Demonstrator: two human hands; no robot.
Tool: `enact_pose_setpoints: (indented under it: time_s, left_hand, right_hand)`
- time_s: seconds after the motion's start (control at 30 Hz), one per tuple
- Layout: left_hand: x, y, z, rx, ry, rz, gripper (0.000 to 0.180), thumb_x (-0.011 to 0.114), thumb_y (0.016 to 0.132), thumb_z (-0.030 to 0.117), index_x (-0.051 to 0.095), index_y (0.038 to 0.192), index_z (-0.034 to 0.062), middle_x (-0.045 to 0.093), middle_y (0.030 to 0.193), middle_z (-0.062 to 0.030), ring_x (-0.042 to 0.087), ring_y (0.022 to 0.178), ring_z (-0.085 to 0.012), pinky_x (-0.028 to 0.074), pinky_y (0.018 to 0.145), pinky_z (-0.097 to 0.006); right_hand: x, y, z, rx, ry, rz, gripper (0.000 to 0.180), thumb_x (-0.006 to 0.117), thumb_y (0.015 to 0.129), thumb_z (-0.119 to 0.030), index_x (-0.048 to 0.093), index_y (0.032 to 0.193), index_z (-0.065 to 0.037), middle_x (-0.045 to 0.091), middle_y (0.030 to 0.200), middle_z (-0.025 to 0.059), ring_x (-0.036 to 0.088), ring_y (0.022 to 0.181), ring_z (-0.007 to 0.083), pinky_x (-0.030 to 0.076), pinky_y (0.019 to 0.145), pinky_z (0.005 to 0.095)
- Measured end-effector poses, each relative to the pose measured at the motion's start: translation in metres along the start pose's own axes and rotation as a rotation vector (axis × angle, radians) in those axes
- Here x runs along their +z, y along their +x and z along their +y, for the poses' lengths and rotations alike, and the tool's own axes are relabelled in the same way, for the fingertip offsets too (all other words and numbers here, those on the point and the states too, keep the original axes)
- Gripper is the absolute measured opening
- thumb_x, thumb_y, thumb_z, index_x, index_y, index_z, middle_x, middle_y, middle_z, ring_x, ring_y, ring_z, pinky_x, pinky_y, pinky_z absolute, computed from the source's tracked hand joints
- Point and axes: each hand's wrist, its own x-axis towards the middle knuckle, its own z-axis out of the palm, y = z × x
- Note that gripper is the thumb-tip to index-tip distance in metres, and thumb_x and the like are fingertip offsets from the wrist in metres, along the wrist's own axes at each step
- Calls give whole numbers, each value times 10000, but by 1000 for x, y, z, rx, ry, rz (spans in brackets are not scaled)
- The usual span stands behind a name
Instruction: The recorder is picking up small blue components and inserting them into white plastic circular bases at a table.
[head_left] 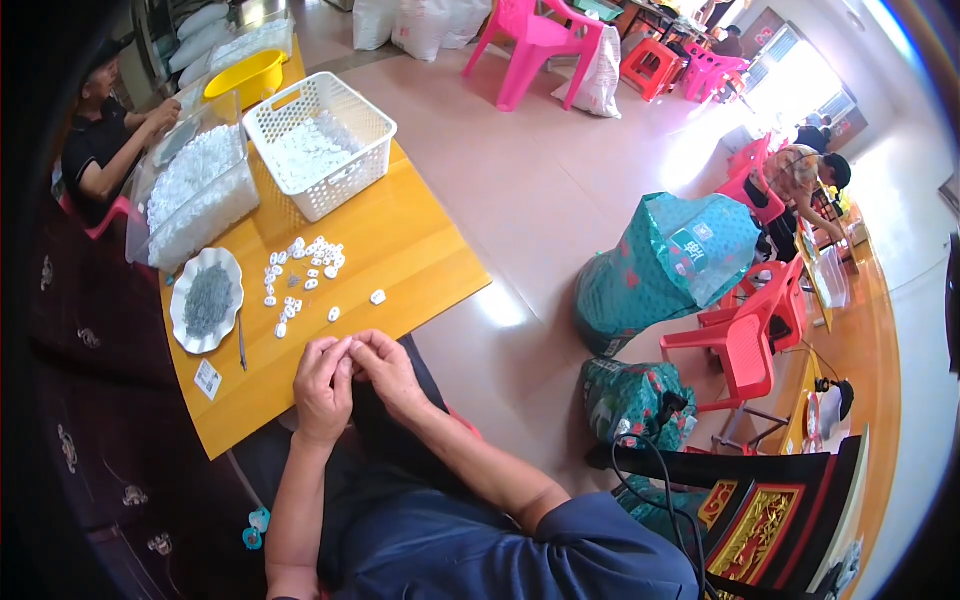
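The left hand [325, 388] and right hand [392, 378] meet fingertip to fingertip at the near edge of the surface [420, 250]. Both are bent in a pinch; whether anything sits between the fingers is hidden, so I cannot tell if they grasp. Just beyond them lies one white piece [334, 314], with a second [377, 297] to its right and the pile [331, 272] farther back.

A broad stretch of bare wood runs from the pile to the right edge and the near right corner. The left side is tighter: the plate [180, 325] of grey bits stands close to the left edge, a thin tool [242, 345] just beside it and a label [207, 380] nearer. The basket [350, 180] and clear box [138, 237] fill the width behind. Past the right edge, open floor [480, 180] reaches to the teal bag [640, 270].
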Motion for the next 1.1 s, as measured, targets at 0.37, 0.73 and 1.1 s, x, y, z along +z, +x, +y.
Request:
enact_pose_setpoints:
  time_s: [0.37,0.73,1.1]
  left_hand:
    - [4,20,-63,-172,90,164,91,726,866,86,725,953,58,701,897,-110,692,797,-325,557,697,-407]
    - [10,46,-81,-231,255,72,75,725,873,172,712,888,99,673,890,-79,683,788,-320,551,685,-449]
    - [22,62,-82,-184,522,-98,116,659,917,186,651,901,71,666,851,-105,699,777,-337,566,661,-472]
  right_hand:
    - [-2,-6,-27,51,-26,91,134,603,1057,-229,623,1058,-96,689,855,29,652,705,105,526,650,231]
    - [1,-5,-27,33,-13,113,161,634,1044,-242,638,1043,-81,698,865,32,635,698,98,502,660,230]
    - [-3,-5,-27,56,-29,57,139,605,1059,-245,631,1071,-108,703,890,17,649,723,90,517,669,220]
